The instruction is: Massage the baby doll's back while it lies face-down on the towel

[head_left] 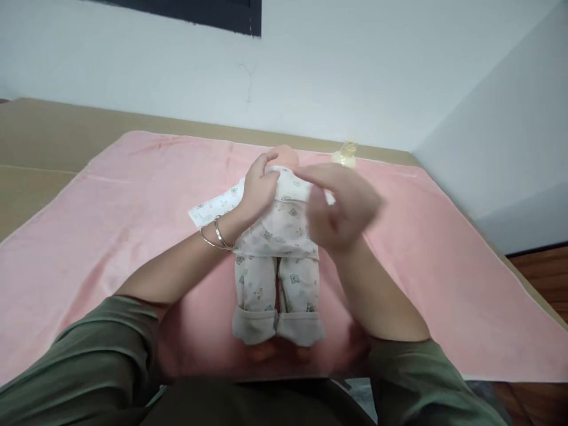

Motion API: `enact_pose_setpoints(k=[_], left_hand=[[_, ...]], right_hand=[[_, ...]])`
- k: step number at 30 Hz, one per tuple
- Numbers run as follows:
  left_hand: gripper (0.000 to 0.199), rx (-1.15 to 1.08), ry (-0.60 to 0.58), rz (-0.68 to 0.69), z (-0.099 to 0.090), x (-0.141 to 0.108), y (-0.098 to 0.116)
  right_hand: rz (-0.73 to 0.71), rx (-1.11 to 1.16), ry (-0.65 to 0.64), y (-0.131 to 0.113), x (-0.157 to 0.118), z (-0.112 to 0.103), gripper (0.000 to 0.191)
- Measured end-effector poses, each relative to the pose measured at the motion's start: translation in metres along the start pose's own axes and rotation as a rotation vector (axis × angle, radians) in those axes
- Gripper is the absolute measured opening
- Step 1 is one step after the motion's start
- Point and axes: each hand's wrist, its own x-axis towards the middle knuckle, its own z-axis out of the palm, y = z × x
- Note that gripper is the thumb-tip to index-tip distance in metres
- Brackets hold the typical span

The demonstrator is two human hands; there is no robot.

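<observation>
A baby doll (284, 156) lies stretched out, its head away from me and its feet at the near edge. It wears a white printed top (284, 228) and matching trousers (298, 284) with turned-up cuffs. At the doll's left-side shoulder and neck, my left hand (261, 186) is closed round it, thumb near the collar; some fingertips are hidden. My right hand (344, 204), smeared by motion, is over the other shoulder with its fingers bent. Whether it holds the cloth is not clear. One sleeve (213, 207) spreads out flat to the left.
Under the doll is a pink blanket (146, 189) on a tan surface (53, 127). A small bottle (345, 155) with pale contents stands beyond my right hand. A white wall (337, 71) rises behind, and another wall (510, 136) closes the right side.
</observation>
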Motion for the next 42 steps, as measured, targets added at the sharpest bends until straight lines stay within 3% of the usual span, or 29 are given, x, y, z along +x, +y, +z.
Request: enact_pose_setpoints(k=[2, 5, 7, 12, 16, 19, 22, 26, 29, 31, 34, 37, 39, 42], left_hand=[[0.038, 0.053, 0.011, 0.031, 0.003, 0.002, -0.016], [0.037, 0.239, -0.009, 0.089, 0.006, 0.002, -0.031], [0.037, 0.373, -0.044, 0.082, 0.008, 0.003, -0.038], [0.040, 0.462, -0.051, 0.113, 0.013, 0.002, -0.047], [0.039, 0.438, 0.047, 0.015, 0.015, -0.003, -0.046], [0.038, 0.361, 0.091, -0.012, 0.013, -0.005, -0.046], [0.038, 0.260, 0.108, -0.029, 0.012, -0.006, -0.050], [0.038, 0.281, 0.108, 0.041, 0.012, -0.005, -0.055], [0.037, 0.317, 0.090, 0.080, 0.012, -0.005, -0.057], [0.039, 0.327, 0.078, 0.083, 0.012, -0.005, -0.056], [0.040, 0.346, 0.075, 0.072, 0.011, -0.005, -0.055], [0.040, 0.369, 0.066, 0.074, 0.011, -0.005, -0.055], [0.041, 0.376, 0.056, 0.070, 0.010, -0.004, -0.055], [0.042, 0.391, 0.054, 0.066, 0.011, -0.003, -0.056]], right_hand=[[0.029, 0.036, 0.049, 0.016, 0.011, 0.042, 0.042], [0.120, 0.037, -0.154, 0.047, 0.013, 0.086, 0.047], [0.157, 0.023, -0.261, 0.068, 0.010, 0.097, 0.048], [0.260, -0.026, -0.407, 0.095, 0.016, 0.086, 0.051], [0.493, -0.306, -0.484, 0.072, 0.019, 0.076, 0.062], [0.322, -0.387, -0.541, 0.044, 0.013, 0.080, 0.056], [0.146, -0.253, -0.584, 0.044, 0.011, 0.086, 0.054], [0.205, -0.031, -0.536, 0.086, 0.019, 0.084, 0.052], [0.312, -0.031, -0.479, 0.105, 0.022, 0.079, 0.055], [0.349, -0.132, -0.465, 0.096, 0.020, 0.079, 0.057], [0.370, -0.343, -0.386, 0.064, 0.010, 0.085, 0.056], [0.288, -0.380, -0.335, 0.043, 0.003, 0.092, 0.050], [0.217, -0.291, -0.368, 0.048, 0.004, 0.094, 0.048], [0.209, -0.132, -0.444, 0.075, 0.014, 0.090, 0.050]])
